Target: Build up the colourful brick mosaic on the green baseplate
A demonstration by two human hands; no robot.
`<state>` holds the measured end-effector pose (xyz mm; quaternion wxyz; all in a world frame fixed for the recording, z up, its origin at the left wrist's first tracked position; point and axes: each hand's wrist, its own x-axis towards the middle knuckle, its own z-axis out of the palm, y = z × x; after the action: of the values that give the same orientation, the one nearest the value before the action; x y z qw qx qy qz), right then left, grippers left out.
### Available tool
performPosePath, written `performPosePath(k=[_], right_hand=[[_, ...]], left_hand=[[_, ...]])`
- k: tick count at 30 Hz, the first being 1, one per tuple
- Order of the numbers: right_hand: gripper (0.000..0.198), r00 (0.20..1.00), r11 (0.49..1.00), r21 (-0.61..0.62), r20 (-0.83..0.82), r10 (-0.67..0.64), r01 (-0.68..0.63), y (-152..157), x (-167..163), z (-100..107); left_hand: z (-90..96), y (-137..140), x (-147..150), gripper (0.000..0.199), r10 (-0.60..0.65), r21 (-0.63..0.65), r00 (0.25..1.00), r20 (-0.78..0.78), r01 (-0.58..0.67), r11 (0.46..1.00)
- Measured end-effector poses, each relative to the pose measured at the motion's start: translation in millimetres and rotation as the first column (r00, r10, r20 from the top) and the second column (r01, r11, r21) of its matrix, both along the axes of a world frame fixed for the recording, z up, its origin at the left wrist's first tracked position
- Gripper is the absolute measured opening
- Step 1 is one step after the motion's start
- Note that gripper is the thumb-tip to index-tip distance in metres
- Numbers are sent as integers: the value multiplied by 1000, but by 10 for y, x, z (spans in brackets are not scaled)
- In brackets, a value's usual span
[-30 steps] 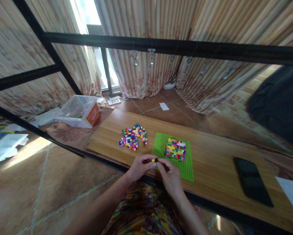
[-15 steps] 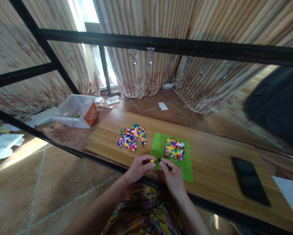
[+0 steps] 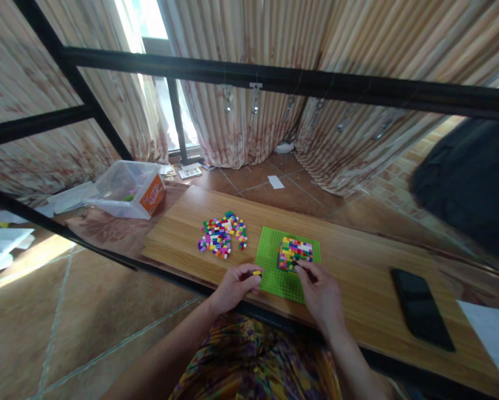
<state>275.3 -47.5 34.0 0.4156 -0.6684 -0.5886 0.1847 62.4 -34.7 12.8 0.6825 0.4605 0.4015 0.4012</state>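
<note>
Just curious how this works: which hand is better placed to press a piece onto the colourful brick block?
Probably the right hand: it pinches a small dark piece at the brick block. The left hand holds a yellow brick farther off, near the green baseplate.

baseplate [image 3: 270, 261]: studded plastic | tabletop [image 3: 357, 278]: smooth wood-grain | phone [image 3: 422, 311]: glossy | curtains [image 3: 270, 33]: pleated cloth
</note>
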Motion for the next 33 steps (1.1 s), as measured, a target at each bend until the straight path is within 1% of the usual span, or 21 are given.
performPosePath(k=[4,9,15,20,27,29,33], right_hand=[[29,982,999,-16,184,50,-48,140,74,42],[29,943,996,-17,320,92,-91,249,121,27],[27,922,992,-10,369,119,-124,292,108,45],[25,924,993,-7,367,111,-117,338,99,59],[26,929,991,58,358,93,-122,318,70,23],[28,913,994,60,402,65,-97,286,46,-2],[31,839,997,50,543,26,-63,206,-10,-65]], left_hand=[[9,4,0,35,8,1,1000,-8,-8,1000],[12,3,-3,34,15,-2,1000,-12,-15,1000],[8,8,-7,36,0,-25,1000,-5,-1,1000],[20,9,-6,36,4,-17,1000,1,-4,1000],[6,13,-11,35,-3,-23,1000,14,4,1000],[-2,18,-13,35,-10,-26,1000,14,10,1000],[-8,19,-11,35,-8,-23,1000,16,8,1000]])
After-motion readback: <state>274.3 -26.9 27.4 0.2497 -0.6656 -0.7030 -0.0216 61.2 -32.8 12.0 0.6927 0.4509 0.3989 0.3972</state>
